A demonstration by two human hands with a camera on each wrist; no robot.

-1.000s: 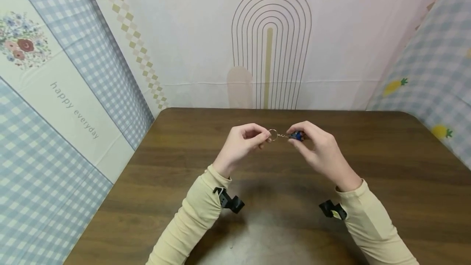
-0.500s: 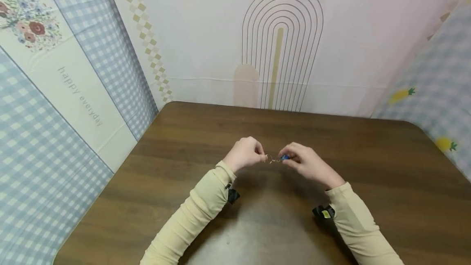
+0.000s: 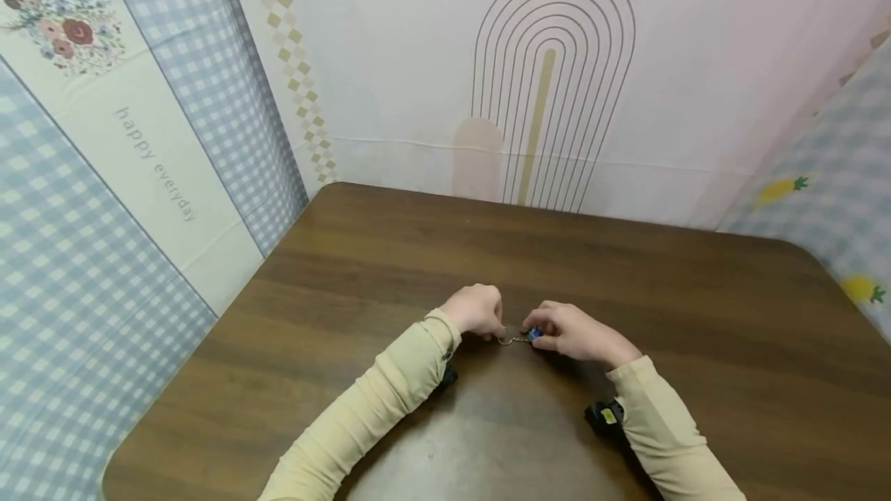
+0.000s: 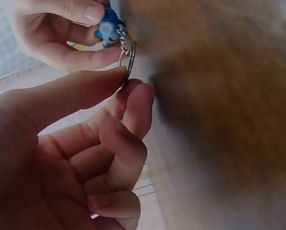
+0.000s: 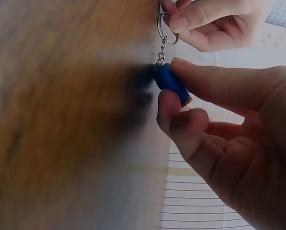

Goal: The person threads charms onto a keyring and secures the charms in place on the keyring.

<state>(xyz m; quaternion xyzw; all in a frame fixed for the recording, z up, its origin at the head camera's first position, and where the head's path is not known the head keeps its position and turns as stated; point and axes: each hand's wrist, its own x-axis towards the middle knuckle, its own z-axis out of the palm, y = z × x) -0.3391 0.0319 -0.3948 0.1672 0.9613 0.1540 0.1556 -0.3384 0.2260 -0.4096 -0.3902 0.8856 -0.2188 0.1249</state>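
Note:
A keychain stretches between the two hands, close over the brown table (image 3: 390, 246). My left hand (image 3: 476, 309) pinches its metal split ring (image 4: 131, 64) between thumb and fingertips. From the ring a short silver chain (image 5: 162, 52) runs to a small blue figure (image 5: 171, 84), which has a grey-blue face and a bit of orange in the left wrist view. The thumb and fingers of my right hand (image 3: 574, 331) grip this figure at its sides, hiding part of it.
Behind the table's far edge hangs a pale cloth (image 3: 390, 60) with an arch print. Blue checked cloth (image 3: 69, 199) borders the left side and more hangs at the right. Black wrist cameras (image 3: 604, 416) sit on the sleeves.
Both hands have come down and nearer with the keychain, from above the table to close over its surface. The head view has shifted slightly. Both grips on the keychain stay the same.

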